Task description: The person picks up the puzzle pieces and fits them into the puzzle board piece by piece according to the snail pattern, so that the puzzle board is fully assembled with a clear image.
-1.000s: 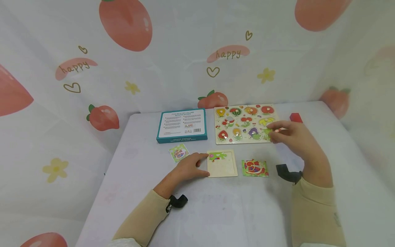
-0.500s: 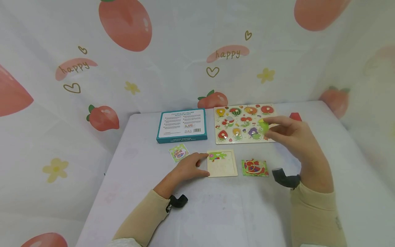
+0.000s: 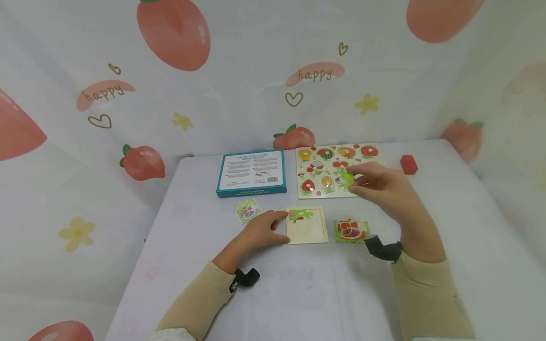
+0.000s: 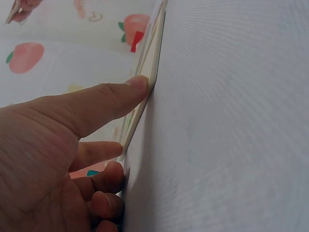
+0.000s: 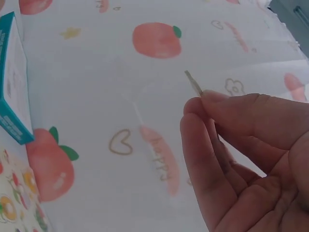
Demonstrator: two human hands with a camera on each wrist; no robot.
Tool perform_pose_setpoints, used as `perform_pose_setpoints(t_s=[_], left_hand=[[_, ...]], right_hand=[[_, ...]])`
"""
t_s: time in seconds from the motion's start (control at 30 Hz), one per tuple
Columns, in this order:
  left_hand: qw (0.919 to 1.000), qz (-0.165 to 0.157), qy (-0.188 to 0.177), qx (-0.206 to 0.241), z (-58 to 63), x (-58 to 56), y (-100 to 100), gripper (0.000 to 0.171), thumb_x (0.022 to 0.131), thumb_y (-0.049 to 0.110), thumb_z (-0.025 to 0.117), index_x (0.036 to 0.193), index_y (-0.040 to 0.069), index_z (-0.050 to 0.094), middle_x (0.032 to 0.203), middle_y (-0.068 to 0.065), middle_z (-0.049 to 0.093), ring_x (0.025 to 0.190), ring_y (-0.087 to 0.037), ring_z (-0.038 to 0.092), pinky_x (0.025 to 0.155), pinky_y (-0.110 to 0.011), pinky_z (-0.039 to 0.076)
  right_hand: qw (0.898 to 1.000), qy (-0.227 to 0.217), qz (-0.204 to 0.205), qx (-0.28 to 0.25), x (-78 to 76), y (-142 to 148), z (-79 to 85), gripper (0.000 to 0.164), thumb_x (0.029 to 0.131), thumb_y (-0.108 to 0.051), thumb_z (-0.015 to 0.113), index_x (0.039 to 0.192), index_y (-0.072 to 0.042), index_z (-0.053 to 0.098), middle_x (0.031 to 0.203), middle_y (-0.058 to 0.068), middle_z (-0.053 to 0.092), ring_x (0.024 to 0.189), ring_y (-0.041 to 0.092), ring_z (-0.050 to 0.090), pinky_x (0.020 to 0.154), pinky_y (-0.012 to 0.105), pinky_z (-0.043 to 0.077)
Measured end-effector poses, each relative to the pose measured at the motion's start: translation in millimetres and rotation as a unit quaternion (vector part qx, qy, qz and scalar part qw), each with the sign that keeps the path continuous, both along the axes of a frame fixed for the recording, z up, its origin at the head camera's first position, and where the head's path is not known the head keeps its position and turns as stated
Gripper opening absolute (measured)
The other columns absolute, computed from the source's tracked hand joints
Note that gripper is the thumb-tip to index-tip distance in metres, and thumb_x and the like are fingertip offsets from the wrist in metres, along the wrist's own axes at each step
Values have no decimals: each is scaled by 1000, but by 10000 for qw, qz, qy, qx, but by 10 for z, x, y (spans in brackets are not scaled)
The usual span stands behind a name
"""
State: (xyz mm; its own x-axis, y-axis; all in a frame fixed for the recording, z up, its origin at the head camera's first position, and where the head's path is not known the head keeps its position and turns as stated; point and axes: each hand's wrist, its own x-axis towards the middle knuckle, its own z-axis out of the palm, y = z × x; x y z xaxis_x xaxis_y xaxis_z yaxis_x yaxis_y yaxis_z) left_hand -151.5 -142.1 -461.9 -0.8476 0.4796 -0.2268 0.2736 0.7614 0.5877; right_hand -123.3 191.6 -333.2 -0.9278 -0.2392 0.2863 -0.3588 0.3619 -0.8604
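A square wooden puzzle tray [image 3: 306, 233] lies on the table with green joined pieces [image 3: 301, 215] along its far left part. My left hand [image 3: 261, 229] rests at the tray's left side. Its straight thumb and index finger touch the edge in the left wrist view, while the other fingers bend loosely. Above the fruit board, my right hand [image 3: 381, 187] pinches a green puzzle piece [image 3: 347, 179] between thumb and fingers. The right wrist view shows this puzzle piece [image 5: 194, 82] nearly edge-on. Right of the tray lies a small pile of colourful puzzle pieces [image 3: 351, 231].
Behind the tray lies a fruit peg-puzzle board [image 3: 313, 193], partly covered by my right hand. A teal and white box [image 3: 251, 171] stands at its left. A small picture card [image 3: 247, 210] lies near my left hand, and a red block [image 3: 408, 165] sits far right.
My right hand has moved left with the green piece, from the fruit board's right edge to above its lower middle, uncovering the red block. My left hand has stayed at the tray.
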Motion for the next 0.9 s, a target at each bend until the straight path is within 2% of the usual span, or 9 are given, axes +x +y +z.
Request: perform_pose_setpoints(t_s=[0.2,0.4,0.77,0.9], left_hand=[[10000,19,-30,-50,-6,6,0,78,83,40,85,151,18,53,88,-2,48,83,-15,46,68,-31,35],[10000,25,-9,-49,-2,6,1,78,83,40,85,151,18,54,87,-2,47,82,-15,46,67,-31,34],[10000,34,-15,-34,5,1,2,78,83,40,85,150,18,54,88,-2,48,84,-15,47,68,-32,35],[10000,19,-12,-28,8,-2,1,77,83,40,85,150,18,54,88,-2,48,84,-15,47,68,-32,36]], right_hand=[[9987,-474,111,-164,-80,-98,-94,41,95,-4,73,135,1,65,123,15,63,95,13,65,80,21,54],[9947,-1014,108,-155,-145,-207,-172,43,95,-8,74,137,-3,65,123,15,64,97,20,65,80,24,55],[9915,-1223,419,-125,-292,-357,-379,42,94,-5,74,135,-2,66,123,15,65,95,26,63,78,25,55],[9897,-1344,481,-78,-335,-376,-451,42,94,-3,73,135,-1,66,117,16,66,94,26,62,77,25,55]])
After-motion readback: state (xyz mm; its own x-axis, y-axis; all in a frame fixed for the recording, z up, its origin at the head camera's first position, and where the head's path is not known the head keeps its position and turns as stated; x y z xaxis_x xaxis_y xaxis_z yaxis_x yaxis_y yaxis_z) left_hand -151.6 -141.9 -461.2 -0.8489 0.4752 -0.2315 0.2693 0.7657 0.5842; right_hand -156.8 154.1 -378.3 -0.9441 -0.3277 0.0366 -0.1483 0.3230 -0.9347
